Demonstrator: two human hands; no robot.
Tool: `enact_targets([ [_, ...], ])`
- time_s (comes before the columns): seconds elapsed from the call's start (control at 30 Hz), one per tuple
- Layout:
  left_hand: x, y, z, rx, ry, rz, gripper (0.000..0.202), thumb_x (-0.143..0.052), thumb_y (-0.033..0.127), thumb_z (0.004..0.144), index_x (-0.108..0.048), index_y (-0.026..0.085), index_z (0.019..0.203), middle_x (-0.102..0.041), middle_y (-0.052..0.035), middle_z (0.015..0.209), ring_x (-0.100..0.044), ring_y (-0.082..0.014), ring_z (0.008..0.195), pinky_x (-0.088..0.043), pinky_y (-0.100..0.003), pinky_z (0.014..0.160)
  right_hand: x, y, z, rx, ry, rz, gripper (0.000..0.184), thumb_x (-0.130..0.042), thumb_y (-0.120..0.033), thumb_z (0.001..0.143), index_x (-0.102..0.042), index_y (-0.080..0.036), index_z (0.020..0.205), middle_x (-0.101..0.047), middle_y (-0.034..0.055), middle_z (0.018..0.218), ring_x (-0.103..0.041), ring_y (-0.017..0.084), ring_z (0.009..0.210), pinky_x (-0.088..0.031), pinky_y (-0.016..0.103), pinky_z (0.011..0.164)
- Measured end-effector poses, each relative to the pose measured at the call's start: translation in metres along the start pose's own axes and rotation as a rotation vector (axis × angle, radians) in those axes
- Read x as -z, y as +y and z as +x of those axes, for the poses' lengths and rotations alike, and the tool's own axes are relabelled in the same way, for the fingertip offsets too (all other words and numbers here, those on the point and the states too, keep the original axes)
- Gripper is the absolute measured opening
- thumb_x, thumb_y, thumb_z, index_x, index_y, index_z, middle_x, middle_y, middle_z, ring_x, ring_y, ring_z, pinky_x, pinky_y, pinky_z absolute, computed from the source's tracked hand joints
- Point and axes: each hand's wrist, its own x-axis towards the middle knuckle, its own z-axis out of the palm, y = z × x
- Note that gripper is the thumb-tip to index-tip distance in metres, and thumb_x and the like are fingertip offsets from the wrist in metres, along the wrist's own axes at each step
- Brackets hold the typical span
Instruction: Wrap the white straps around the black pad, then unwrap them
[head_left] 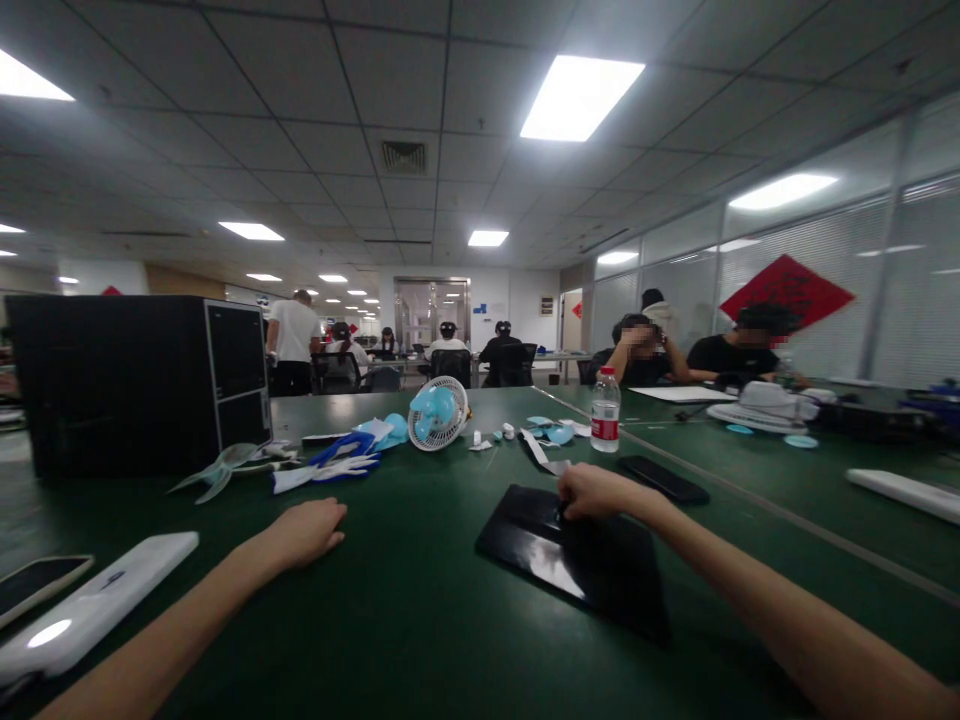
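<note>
My right hand (592, 492) rests on the far edge of a flat black glossy panel (570, 565) lying on the dark green table (420, 620). Its fingers are curled closed, pinching something small and dark at the panel's edge that I cannot make out. My left hand (304, 532) lies on the bare tabletop to the left of the panel, palm down with fingers loosely curled, holding nothing.
A small white-and-blue desk fan (438, 412), a water bottle (605, 409), blue-white gloves (330, 466), a black phone (663, 479) and small blue parts lie farther back. A black box (135, 382) stands at left. A white device (90, 615) and phone (37, 583) sit near left. Several people sit beyond.
</note>
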Motion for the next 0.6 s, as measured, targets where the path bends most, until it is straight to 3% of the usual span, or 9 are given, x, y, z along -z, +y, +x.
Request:
enact_targets([
  [0.13,-0.004,0.002,0.006,-0.033,0.074,-0.038,0.029,-0.051,0.039,0.081,-0.064,0.020,0.099,-0.063,-0.0097,0.103,-0.060,-0.0238,0.091,-0.049,-0.035,0.077,-0.007,-0.047,0.024,0.191,0.079,-0.028,0.023,-0.064,-0.029,0.073,-0.072,-0.016,0.091,-0.070,0.0067,0.083,-0.062,0.019,0.073,-0.039,0.024,0.059],
  [0.3,-0.007,0.016,0.012,-0.133,0.161,-0.205,0.048,-0.046,0.054,0.084,-0.059,0.022,0.116,-0.059,-0.0085,0.118,-0.056,-0.0236,0.105,-0.045,-0.036,0.090,-0.005,-0.106,0.048,0.343,0.131,-0.018,0.028,-0.063,-0.030,0.077,-0.070,-0.018,0.101,-0.071,0.0071,0.097,-0.064,0.021,0.084,-0.043,0.025,0.066],
  [0.47,-0.009,0.033,0.007,-0.185,0.087,-0.349,0.070,-0.050,0.066,0.077,-0.048,0.024,0.133,-0.045,-0.0083,0.142,-0.042,-0.0269,0.129,-0.032,-0.041,0.108,-0.007,-0.152,0.060,0.403,0.170,-0.017,0.029,-0.062,-0.029,0.079,-0.069,-0.017,0.104,-0.070,0.0082,0.101,-0.064,0.022,0.089,-0.046,0.026,0.069],
  [0.6,-0.010,0.040,0.004,-0.141,0.011,-0.404,0.083,-0.055,0.070,0.071,-0.043,0.022,0.137,-0.042,-0.0100,0.145,-0.039,-0.0298,0.132,-0.029,-0.042,0.110,-0.014,-0.158,0.069,0.447,0.235,0.038,0.029,-0.059,-0.034,0.083,-0.069,-0.017,0.104,-0.069,0.0088,0.101,-0.063,0.022,0.090,-0.046,0.027,0.072],
])
